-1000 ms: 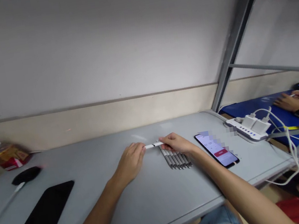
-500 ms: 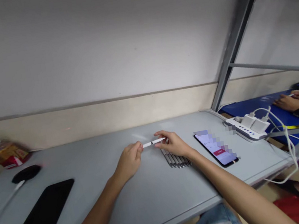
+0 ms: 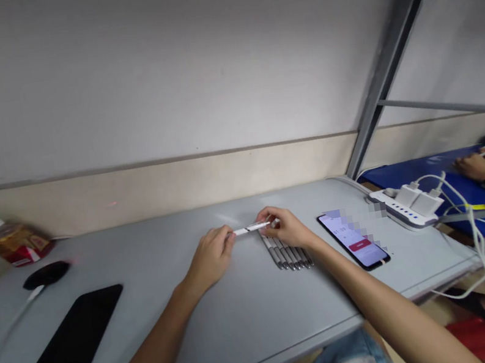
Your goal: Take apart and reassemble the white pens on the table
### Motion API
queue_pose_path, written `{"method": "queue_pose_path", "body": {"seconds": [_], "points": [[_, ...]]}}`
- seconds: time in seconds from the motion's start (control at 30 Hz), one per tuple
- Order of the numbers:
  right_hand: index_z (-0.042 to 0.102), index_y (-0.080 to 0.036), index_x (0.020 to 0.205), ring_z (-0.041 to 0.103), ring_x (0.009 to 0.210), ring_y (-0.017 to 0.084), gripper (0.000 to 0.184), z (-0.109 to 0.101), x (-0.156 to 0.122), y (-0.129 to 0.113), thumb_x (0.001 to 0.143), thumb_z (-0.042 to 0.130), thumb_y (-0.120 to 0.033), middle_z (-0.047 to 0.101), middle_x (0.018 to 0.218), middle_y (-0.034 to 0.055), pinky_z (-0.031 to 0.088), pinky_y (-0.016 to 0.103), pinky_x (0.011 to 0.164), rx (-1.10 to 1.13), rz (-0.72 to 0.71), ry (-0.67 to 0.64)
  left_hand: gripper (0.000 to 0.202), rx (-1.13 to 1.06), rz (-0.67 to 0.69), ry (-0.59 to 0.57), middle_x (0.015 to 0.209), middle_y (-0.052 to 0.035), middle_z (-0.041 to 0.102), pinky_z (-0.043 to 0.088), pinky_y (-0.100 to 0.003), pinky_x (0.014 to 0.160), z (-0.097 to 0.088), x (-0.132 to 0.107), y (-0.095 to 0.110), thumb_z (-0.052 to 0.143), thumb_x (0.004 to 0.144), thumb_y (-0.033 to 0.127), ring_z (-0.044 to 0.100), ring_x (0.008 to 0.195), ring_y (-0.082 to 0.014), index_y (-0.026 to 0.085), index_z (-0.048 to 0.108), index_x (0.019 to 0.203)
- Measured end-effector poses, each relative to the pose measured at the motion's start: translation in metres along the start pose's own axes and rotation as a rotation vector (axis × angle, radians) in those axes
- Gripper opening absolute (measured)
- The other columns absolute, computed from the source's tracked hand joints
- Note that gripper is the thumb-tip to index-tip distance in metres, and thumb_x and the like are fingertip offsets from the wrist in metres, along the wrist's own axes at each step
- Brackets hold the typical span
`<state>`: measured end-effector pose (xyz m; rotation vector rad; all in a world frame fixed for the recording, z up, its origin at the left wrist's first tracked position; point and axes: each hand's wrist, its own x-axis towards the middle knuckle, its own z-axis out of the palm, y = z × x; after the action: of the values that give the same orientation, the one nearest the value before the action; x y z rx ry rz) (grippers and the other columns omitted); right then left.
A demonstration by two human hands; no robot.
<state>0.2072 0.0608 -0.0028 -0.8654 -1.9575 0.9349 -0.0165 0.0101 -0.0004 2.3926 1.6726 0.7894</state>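
Observation:
A white pen (image 3: 247, 229) with a dark band near its middle is held level above the grey desk. My left hand (image 3: 212, 253) is closed around its left end. At the other end, the thumb and fingers of my right hand (image 3: 285, 228) pinch the pen; the very tip is partly hidden by them. Just below my right hand lies a row of several grey-barrelled pens (image 3: 288, 255), side by side on the desk, their upper ends covered by that hand.
A lit phone (image 3: 353, 240) lies right of the pens, near a white power strip (image 3: 403, 209) with plugs and cables. On the left are a black mat (image 3: 68, 359), a black round charger (image 3: 46, 275) and a bottle (image 3: 15, 243). Another person's hands (image 3: 477, 167) work at a blue desk.
The fingers of my right hand have drawn in closer around the pen's right end. My left hand keeps its hold. The whole view has shifted slightly.

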Motion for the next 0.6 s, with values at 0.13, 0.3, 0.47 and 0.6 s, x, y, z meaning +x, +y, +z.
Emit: {"method": "queue_pose_path", "body": {"seconds": [0.13, 0.3, 0.47, 0.6], "points": [[0.066, -0.015, 0.090, 0.051, 0.065, 0.012, 0.026, 0.0015, -0.0002, -0.0007, 0.085, 0.055, -0.038, 0.060, 0.074, 0.0019, 0.041, 0.024, 0.061, 0.001, 0.076, -0.037, 0.023, -0.019, 0.006, 0.001, 0.087, -0.0041, 0.060, 0.041, -0.031, 0.075, 0.0002, -0.0004, 0.0007, 0.036, 0.093, 0.035, 0.054, 0.082, -0.0188, 0.020, 0.055, 0.093], [0.065, -0.017, 0.100, 0.055, 0.075, 0.014, 0.026, 0.0022, -0.0002, -0.0004, 0.079, 0.063, -0.033, 0.064, 0.087, 0.0032, 0.042, 0.024, 0.067, -0.007, -0.011, 0.027, 0.021, -0.048, 0.005, -0.022, 0.086, -0.0032, 0.061, 0.041, -0.029, 0.071, 0.0007, -0.0007, -0.0003, 0.037, 0.093, 0.032, 0.056, 0.076, -0.0175, 0.021, 0.053, 0.101], [0.069, -0.015, 0.085, 0.054, 0.065, 0.013, 0.025, 0.0021, -0.0007, -0.0014, 0.088, 0.051, -0.032, 0.064, 0.072, 0.0027, 0.040, 0.024, 0.061, -0.101, 0.045, -0.051, 0.021, -0.004, 0.008, -0.049, 0.087, -0.0034, 0.062, 0.040, -0.030, 0.074, 0.0017, -0.0004, -0.0018, 0.035, 0.094, 0.031, 0.056, 0.078, -0.0177, 0.021, 0.054, 0.099], [0.068, -0.017, 0.090, 0.058, 0.077, 0.015, 0.014, 0.0030, -0.0012, -0.0018, 0.079, 0.060, -0.015, 0.068, 0.087, 0.0038, 0.041, 0.025, 0.069, -0.224, -0.088, 0.026, 0.031, 0.087, 0.051, -0.035, 0.082, -0.0029, 0.060, 0.039, -0.031, 0.075, 0.0048, -0.0005, -0.0053, 0.028, 0.097, 0.031, 0.055, 0.079, -0.0178, 0.020, 0.055, 0.085]]}}
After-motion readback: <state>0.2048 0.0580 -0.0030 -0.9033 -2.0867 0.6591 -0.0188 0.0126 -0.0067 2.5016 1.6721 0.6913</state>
